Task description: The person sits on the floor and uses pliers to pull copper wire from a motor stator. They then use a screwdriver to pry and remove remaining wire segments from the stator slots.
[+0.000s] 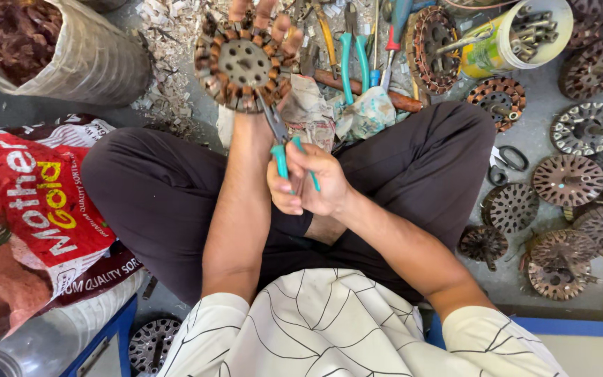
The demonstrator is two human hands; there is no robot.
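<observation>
Left hand clamps the heavy, rigid stator from behind; right hand grips pliers below it, biting copper windings.

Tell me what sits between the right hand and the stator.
Head view: the pliers bridge the gap, handles in the right hand, tip at the stator held by the left hand.

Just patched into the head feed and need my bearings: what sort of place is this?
Most likely a floor-level motor repair or scrap-stripping workshop. The left hand holds a copper-wound stator, the right hand works teal-handled pliers on it, and stripped stator cores litter the concrete floor.
</observation>
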